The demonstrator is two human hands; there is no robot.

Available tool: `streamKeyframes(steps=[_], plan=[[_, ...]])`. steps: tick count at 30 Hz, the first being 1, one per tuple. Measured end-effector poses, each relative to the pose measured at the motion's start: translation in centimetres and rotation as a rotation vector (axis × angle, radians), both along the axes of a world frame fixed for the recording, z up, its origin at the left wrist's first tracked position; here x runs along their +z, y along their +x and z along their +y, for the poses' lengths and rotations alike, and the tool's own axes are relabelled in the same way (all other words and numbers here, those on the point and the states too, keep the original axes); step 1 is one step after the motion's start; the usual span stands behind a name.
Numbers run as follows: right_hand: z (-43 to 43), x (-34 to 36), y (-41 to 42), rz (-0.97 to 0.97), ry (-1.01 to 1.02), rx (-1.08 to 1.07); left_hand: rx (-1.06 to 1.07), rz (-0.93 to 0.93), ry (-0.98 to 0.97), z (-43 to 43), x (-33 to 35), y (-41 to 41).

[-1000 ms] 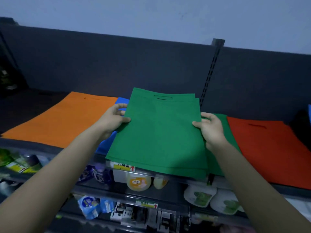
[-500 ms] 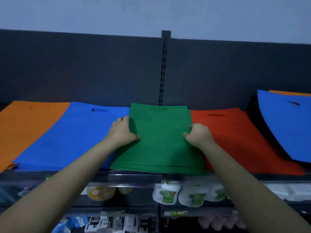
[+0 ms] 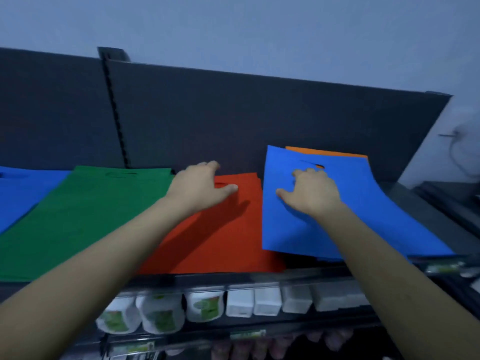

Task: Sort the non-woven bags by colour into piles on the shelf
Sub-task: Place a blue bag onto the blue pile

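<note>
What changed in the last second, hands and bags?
Both hands let go of the green pile, now lying flat on the shelf, and moved right. The left hand now hovers over the red pile; the right hand lies on the blue bag atop the mixed stack, an orange bag beneath. The view swung right too. The sorted blue pile and red pile lie as before.

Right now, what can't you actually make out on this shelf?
Head view only:
- Unsorted stack: the top blue bag covers it; only an orange bag corner shows.
- Blue pile at far left: cut off by the frame edge.
- Right hand: whether its fingertips pinch the bag is unclear.
- Packets below: labels blurred.
</note>
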State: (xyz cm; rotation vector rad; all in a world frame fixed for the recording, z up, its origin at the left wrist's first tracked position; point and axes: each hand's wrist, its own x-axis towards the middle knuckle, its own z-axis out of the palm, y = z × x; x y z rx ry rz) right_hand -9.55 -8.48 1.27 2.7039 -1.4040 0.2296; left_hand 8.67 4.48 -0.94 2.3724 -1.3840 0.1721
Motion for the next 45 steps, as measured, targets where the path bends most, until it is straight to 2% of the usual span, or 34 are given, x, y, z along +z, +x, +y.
streamKeyframes(steps=[5,9,11,14,18,21,25,29,33,36,40,45], plan=[[-6.1,-1.6,-8.6,0.023,0.228,-0.257,-0.062,0.328,0.039,-6.6,-0.7,-5.2],[-7.9,-3.4,-11.5,-0.074,0.354,-0.267,-0.131,0.993,-0.129,-9.4,-0.9,-7.5],[-7.7,-3.7,-11.5,-0.117,0.380,-0.215,-0.139,1.149,-0.199,-9.9,-1.1,-8.7],[-7.7,-3.0,-11.9,-0.213,0.497,-0.152,-0.019,1.174,-0.342,-10.6,-1.8,-9.4],[-9.5,-2.6,-14.4,-0.138,0.364,-0.307,0.060,1.189,-0.409,-11.4,-2.4,-8.7],[-9.4,-3.1,-15.0,-0.231,0.526,-0.240,0.090,1.217,-0.499,-11.6,-2.9,-8.8],[-8.3,-3.5,-14.1,-0.269,0.538,-0.128,0.121,1.273,-0.517,-11.6,-3.5,-9.0],[-8.7,-2.2,-14.4,-0.465,0.651,-0.107,0.109,1.217,-0.483,-11.7,-3.2,-8.2],[-9.5,-2.2,-14.9,-0.287,0.500,-0.210,0.120,1.279,-0.500,-11.5,-3.0,-7.5],[-9.1,-2.9,-14.4,-0.220,0.529,-0.175,0.097,1.327,-0.455,-11.0,-2.8,-7.2],[-8.4,-2.5,-13.4,-0.303,0.579,-0.147,0.020,1.378,-0.339,-10.7,-3.2,-8.0],[-8.3,-2.4,-13.6,-0.436,0.685,-0.124,-0.033,1.366,-0.421,-11.3,-3.9,-8.7]])
